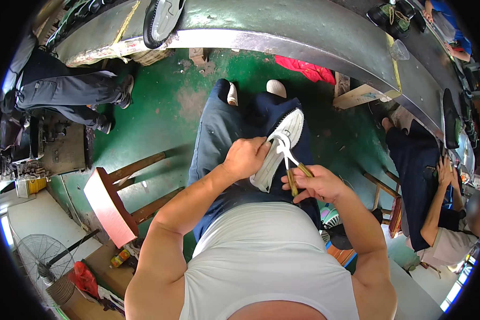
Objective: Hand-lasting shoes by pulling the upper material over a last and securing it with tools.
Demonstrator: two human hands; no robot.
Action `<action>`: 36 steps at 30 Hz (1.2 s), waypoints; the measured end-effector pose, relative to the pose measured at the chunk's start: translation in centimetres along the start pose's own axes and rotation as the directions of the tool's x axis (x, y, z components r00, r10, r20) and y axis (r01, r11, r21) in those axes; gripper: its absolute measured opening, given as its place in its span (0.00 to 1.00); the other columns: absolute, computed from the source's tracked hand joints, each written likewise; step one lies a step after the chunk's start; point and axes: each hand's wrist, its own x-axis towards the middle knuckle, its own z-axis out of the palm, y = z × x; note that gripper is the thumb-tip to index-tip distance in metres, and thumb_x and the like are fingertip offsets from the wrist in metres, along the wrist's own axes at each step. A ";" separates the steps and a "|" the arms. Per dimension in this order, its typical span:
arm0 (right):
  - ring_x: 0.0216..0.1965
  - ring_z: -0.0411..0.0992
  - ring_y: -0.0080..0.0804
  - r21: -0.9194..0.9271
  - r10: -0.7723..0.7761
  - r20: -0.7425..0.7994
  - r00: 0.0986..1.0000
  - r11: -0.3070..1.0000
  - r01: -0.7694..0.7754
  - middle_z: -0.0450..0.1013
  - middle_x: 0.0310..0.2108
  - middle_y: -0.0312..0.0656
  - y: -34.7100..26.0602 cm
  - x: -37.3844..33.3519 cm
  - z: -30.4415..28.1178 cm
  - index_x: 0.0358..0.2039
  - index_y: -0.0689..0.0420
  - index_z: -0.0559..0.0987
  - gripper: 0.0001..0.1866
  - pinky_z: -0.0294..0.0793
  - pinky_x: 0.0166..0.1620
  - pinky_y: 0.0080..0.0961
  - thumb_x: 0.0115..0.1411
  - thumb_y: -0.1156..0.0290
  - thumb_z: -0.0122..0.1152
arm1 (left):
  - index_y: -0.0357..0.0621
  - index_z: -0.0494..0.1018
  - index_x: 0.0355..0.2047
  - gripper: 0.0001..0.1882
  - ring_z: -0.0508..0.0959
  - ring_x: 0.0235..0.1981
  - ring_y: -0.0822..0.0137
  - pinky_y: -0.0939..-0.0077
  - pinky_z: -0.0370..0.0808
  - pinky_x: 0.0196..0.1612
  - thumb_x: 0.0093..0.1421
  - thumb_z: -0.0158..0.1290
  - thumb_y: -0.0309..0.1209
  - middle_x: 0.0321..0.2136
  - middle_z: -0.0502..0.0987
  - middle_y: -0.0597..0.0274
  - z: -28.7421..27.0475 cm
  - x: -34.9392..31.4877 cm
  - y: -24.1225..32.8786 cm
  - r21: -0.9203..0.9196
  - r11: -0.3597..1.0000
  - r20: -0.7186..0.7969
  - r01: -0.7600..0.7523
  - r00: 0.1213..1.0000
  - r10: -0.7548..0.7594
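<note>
Over my lap lies a pale shoe (293, 126) with a dark toothed edge, its toe end pointing away from me. My left hand (246, 158) is closed on the shoe's left side, thumb and fingers at its edge. In my right hand (319, 184) are the brass-coloured handles of a pair of pincers (292, 180), held slightly apart. Their bright head reaches over the middle of the shoe. Glare hides whether the jaws grip anything.
Ahead runs a long metal bench (240, 24) with another pale shoe (164, 20) on it. To my left are a wooden stool (112, 205) and a wire fan (45, 261). One person stands at far left (69, 90); another sits at right (434, 186). Red cloth (306, 69) lies under the bench.
</note>
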 end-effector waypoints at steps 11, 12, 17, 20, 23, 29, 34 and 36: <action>0.28 0.76 0.37 -0.684 -0.203 -0.130 0.971 0.727 0.060 0.76 0.31 0.47 -1.8 1.3 0.3 0.39 0.63 0.75 0.08 0.77 0.34 0.35 0.63 0.72 0.57 | 0.30 0.72 0.53 0.28 0.80 0.37 0.46 0.61 0.77 0.43 0.55 0.62 0.34 0.35 0.79 0.42 -0.6 0.0 -1.0 -0.058 0.998 0.219 0.030 0.976 -0.017; 0.28 0.76 0.37 -0.687 -0.207 -0.131 0.970 0.724 0.061 0.76 0.31 0.47 -1.4 1.6 -0.1 0.39 0.63 0.75 0.08 0.77 0.34 0.35 0.63 0.72 0.57 | 0.29 0.72 0.53 0.28 0.80 0.35 0.47 0.61 0.77 0.42 0.55 0.63 0.34 0.34 0.79 0.42 -0.2 -0.4 -1.3 -0.053 0.998 0.175 -0.016 0.984 0.025; 0.30 0.79 0.36 -0.860 -0.470 -0.151 0.870 0.496 0.119 0.75 0.28 0.49 -1.2 2.3 0.0 0.40 0.63 0.75 0.08 0.77 0.31 0.33 0.63 0.72 0.55 | 0.24 0.71 0.53 0.30 0.80 0.35 0.47 0.62 0.77 0.42 0.55 0.63 0.34 0.34 0.79 0.41 0.4 -0.3 -1.0 0.043 0.995 0.136 -0.087 0.987 0.081; 0.32 0.78 0.44 -0.935 -0.522 -0.078 0.850 0.334 0.119 0.76 0.29 0.52 -0.8 1.2 -1.4 0.39 0.65 0.75 0.10 0.77 0.37 0.35 0.62 0.70 0.58 | 0.24 0.71 0.52 0.30 0.80 0.37 0.46 0.61 0.77 0.42 0.55 0.63 0.34 0.35 0.79 0.41 0.6 -0.8 -0.9 0.003 0.997 0.140 -0.071 0.988 0.070; 0.32 0.79 0.41 -0.995 -0.486 0.064 0.872 0.039 0.095 0.76 0.29 0.52 -2.7 0.7 -1.8 0.39 0.66 0.75 0.11 0.77 0.35 0.36 0.62 0.70 0.58 | 0.25 0.72 0.51 0.28 0.80 0.37 0.46 0.60 0.77 0.41 0.57 0.61 0.36 0.35 0.79 0.41 1.5 -0.9 -0.7 0.075 0.972 -0.013 -0.221 0.975 0.222; 0.28 0.75 0.32 -0.915 0.118 -0.202 0.972 0.331 -0.230 0.77 0.28 0.44 -11.4 0.4 0.5 0.36 0.65 0.78 0.13 0.72 0.30 0.32 0.66 0.66 0.54 | 0.29 0.76 0.46 0.28 0.80 0.32 0.60 0.66 0.77 0.40 0.73 0.42 0.47 0.37 0.81 0.47 1.8 2.5 -2.9 -0.139 0.982 -0.004 0.129 0.991 -0.130; 0.33 0.79 0.46 -0.993 -0.019 -0.114 0.993 0.041 -0.114 0.78 0.29 0.55 -9.9 3.2 1.8 0.34 0.66 0.78 0.15 0.77 0.39 0.41 0.67 0.64 0.52 | 0.38 0.72 0.55 0.32 0.78 0.47 0.61 0.67 0.75 0.52 0.73 0.34 0.55 0.47 0.79 0.53 4.4 3.4 -3.2 -0.739 0.308 0.429 0.600 0.770 -0.471; 0.35 0.78 0.55 -0.987 -0.139 -0.051 0.989 0.155 -0.029 0.77 0.30 0.57 -7.4 3.9 1.3 0.36 0.66 0.77 0.15 0.77 0.43 0.45 0.66 0.65 0.53 | 0.42 0.71 0.58 0.32 0.77 0.50 0.63 0.64 0.73 0.55 0.72 0.34 0.56 0.47 0.78 0.53 3.7 2.1 -3.8 -0.791 0.073 0.534 0.607 0.744 -0.403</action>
